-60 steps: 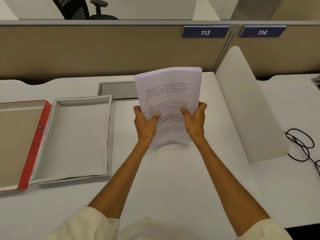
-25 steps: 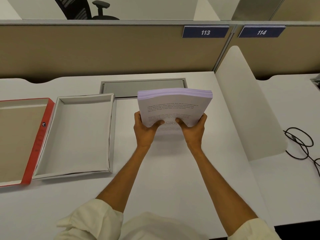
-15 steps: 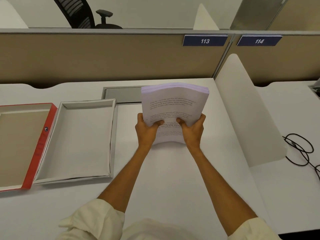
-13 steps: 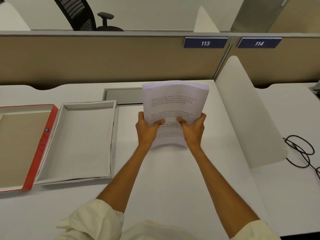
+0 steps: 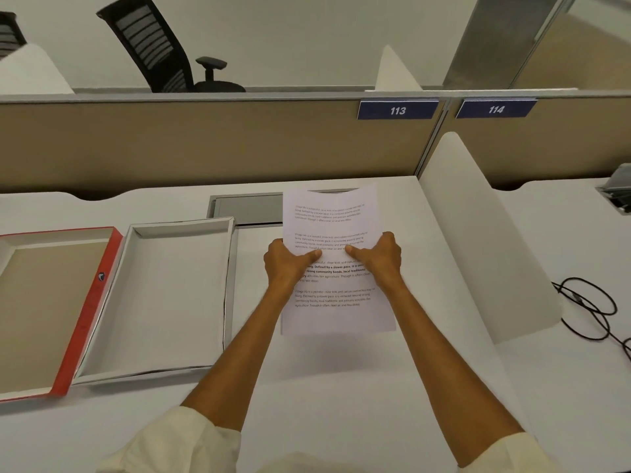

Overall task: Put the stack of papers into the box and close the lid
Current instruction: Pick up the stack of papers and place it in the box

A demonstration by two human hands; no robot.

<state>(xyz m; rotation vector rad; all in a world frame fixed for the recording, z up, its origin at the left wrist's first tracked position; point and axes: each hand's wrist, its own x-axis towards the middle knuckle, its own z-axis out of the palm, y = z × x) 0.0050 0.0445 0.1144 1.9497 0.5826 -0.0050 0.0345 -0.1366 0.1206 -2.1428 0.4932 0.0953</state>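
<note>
Centre of frame, above white desk (image 5: 341,387): both hands gripping the papers (image 5: 333,213), printed face up toward camera. Left hand (image 5: 285,264) clamping the left edge, thumb lying across the text; right hand (image 5: 380,257) clamping the right edge, thumb likewise on top, other fingers hidden behind the sheets. Papers appearing to hover off the desk, shadow falling below the near edge; top edge curling slightly and overlapping a grey hatch (image 5: 247,208) set into the desk. Sitting left of centre: box (image 5: 170,288), open, white inside, nothing in it, just beside the left forearm. Lying at left edge of frame, touching the box along its side: lid (image 5: 51,308), inside up, red rim, brown floor. Standing right of the papers: white divider (image 5: 478,233), slanting toward lower right. Trailing at right edge: black cable (image 5: 594,308), looped on the neighbouring desk. Running across the upper frame: tan partition (image 5: 205,145) carrying plates 113 (image 5: 397,110) and 114 (image 5: 495,109). Showing at upper left, behind the partition: black chair (image 5: 160,49). Cream sleeves (image 5: 177,442) bunching at bottom edge.
</note>
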